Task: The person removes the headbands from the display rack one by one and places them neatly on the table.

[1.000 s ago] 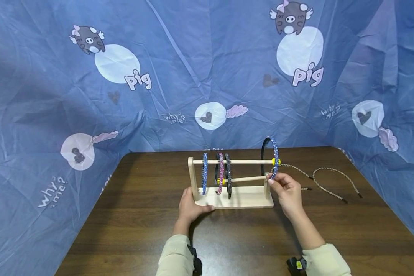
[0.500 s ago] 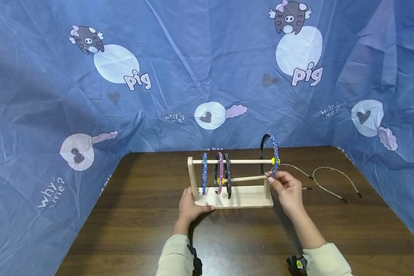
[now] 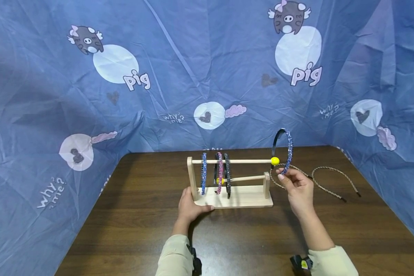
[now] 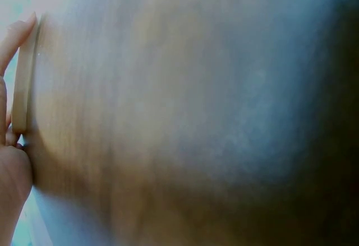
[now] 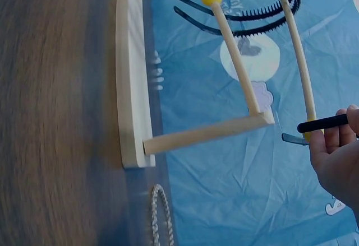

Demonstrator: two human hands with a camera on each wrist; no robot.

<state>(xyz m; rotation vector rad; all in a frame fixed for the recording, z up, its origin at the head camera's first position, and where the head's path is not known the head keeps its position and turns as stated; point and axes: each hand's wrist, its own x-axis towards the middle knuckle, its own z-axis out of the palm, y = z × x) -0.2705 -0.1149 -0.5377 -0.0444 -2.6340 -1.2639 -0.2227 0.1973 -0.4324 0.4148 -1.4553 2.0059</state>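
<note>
A pale wooden headband stand (image 3: 248, 197) has an upper rod tipped with a yellow knob (image 3: 275, 161) and a lower rod. My left hand (image 3: 190, 207) grips the left end of its base, thumb along the front edge; the left wrist view shows fingers at the board (image 4: 25, 83). Three headbands hang on the upper rod: glittery blue (image 3: 204, 174), pink (image 3: 220, 172) and black (image 3: 228, 176). Just right of the knob, my right hand (image 3: 301, 191) pinches a second glittery blue headband (image 3: 289, 149) near one end, its arch upright. Its black end (image 5: 322, 124) shows close to the knob in the right wrist view.
Braided headbands (image 3: 334, 168) lie on the brown wooden table (image 3: 248, 245) to the right of the stand, partly behind my right hand. A blue printed cloth (image 3: 179, 76) hangs behind and around the table.
My right hand has moved right and slightly up with the blue headband, which no longer surrounds the yellow knob and now stands right of it. My left hand and the stand stay put.
</note>
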